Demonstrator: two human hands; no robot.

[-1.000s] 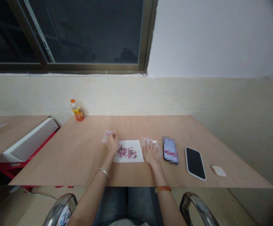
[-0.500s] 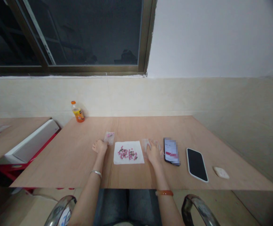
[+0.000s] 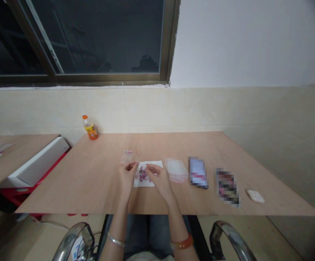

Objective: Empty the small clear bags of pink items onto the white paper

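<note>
Above the white paper sheet (image 3: 157,164), my two hands face each other with a small gap between them. My left hand (image 3: 127,174) is closed in a pinch at the sheet's left edge; what its fingertips hold, if anything, is too small to make out. My right hand (image 3: 159,177) has its fingers drawn together over the sheet's right half, and I cannot make out what is in them. Small pink beads (image 3: 143,174), some of them darker, lie in a pile on the sheet, partly covered by the right fingers. Just beyond my left hand lies a small clear bag (image 3: 126,156) with pink bits in it.
A stack of clear plastic bags (image 3: 176,169) lies right of the sheet. Further right are a phone (image 3: 198,173), a blurred-out tablet-like device (image 3: 227,186) and a whitish flat object (image 3: 255,196). An orange drink bottle (image 3: 91,128) stands at the back left.
My right hand has left the clear bags and moved left over the sheet. My left hand has moved right, away from the small filled bag, and both hands now meet near the beads.
</note>
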